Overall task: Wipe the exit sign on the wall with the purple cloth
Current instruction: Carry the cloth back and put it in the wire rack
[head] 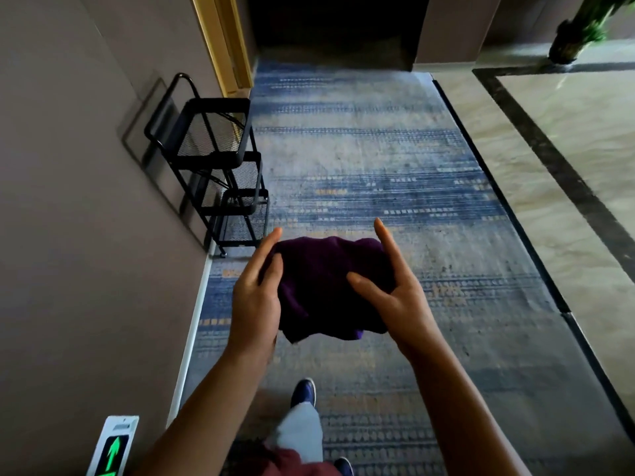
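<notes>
Both hands' grip round purple cloth [330, 286] w/ black rack [220, 166] ahead-left, exit sign [115, 448] low on wall.

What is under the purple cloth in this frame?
The purple cloth is held between the left hand and right hand above the blue carpet. The carpet directly beneath it is covered.
</notes>
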